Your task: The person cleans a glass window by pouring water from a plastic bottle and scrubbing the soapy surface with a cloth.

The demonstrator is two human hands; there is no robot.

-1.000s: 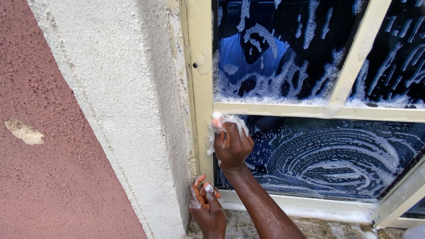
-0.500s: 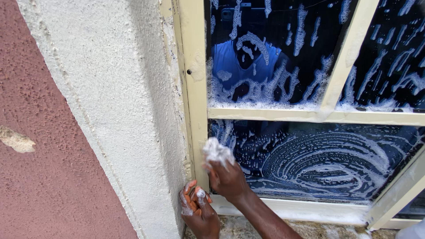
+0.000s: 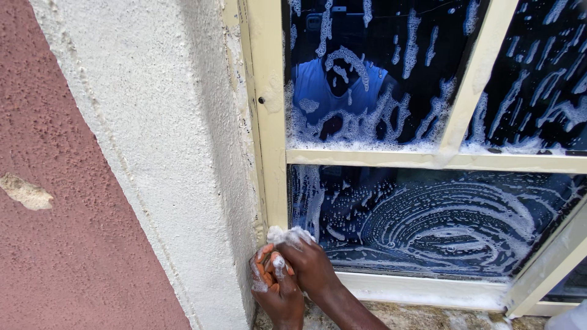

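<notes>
Two hands showed: the left hand [image 3: 273, 287] and the right hand [image 3: 312, 263]. One sudsy cloth [image 3: 287, 235] was there. One window frame [image 3: 269, 110] held three soapy panes: one upper left pane [image 3: 367, 73], one upper right pane [image 3: 538, 79] and one lower pane [image 3: 440, 220]. One white wall strip [image 3: 153, 122] and one red wall area [image 3: 55, 244] stood beside it. One stone sill [image 3: 428, 318] lay below.

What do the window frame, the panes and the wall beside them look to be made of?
Window frame: probably painted metal or wood; cream coat, flaking along its edge. Panes: glass, glossy and reflective under soap streaks. Wall: rough plaster or render, whitish band beside a reddish area.
</notes>
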